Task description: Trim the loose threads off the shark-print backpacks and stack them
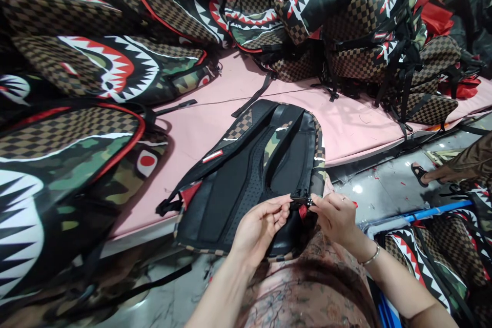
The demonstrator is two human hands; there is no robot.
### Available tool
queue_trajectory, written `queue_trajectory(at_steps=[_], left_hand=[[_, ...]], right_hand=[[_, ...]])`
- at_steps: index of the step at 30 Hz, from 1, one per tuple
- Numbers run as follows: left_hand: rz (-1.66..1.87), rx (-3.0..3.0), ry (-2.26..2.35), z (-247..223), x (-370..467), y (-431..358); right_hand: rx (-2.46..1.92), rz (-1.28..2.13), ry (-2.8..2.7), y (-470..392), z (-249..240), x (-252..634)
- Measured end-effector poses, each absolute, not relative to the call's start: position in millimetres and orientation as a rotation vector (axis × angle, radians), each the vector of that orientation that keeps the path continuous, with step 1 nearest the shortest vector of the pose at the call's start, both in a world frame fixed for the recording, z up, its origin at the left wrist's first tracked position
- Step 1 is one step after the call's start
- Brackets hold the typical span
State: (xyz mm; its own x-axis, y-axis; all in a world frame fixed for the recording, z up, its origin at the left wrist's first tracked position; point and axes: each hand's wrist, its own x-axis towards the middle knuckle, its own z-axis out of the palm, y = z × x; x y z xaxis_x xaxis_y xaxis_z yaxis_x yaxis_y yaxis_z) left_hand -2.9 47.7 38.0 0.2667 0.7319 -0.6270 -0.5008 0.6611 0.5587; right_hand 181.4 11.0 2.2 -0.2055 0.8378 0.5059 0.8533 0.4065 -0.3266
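A backpack point(246, 189) lies with its black padded back and shoulder straps facing up, at the near edge of the pink table. Checkered and camouflage fabric shows along its sides. Over its lower right corner, my left hand point(261, 223) pinches the left end of a small black strap buckle point(301, 200). My right hand point(334, 218), with a bracelet at the wrist, grips the buckle's right end. Just below the buckle, a bit of red material shows between the hands. The other shoulder strap's lower end point(169, 206) rests at the bag's left side.
Piled shark-mouth backpacks point(126, 66) line the far side of the pink table point(346, 128), and one large backpack point(77, 179) stands close on the left. At lower right, more bags sit by a blue-railed cart point(438, 211). A person's foot point(423, 174) is on the floor at right.
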Motion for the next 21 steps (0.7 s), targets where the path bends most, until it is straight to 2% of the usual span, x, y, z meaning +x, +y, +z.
queue_trajectory(at_steps=[7,9,13,15,18,21], left_hand=[[0.863,0.605,1.158,34,1,48],[0.919,0.816,1.265,30,0,47],[1.130,1.371,1.512,22,-7,42],[1.153,1.669,1.628,19,-12,39],[1.042,2.029,1.636,14,-21,37],[1.037,2.273,1.405,14,-25,35]], right_hand=[[-1.386,0.617,-1.607,1,-10,195],[-1.424,0.624,-1.666,-7,-21,200],[-1.609,0.409,-1.825,-21,-43,203],[-1.641,0.448,-1.820,-25,-43,203],[-1.517,0.935,-1.714,-26,-28,202],[-1.313,1.512,-1.266,-22,-4,196]])
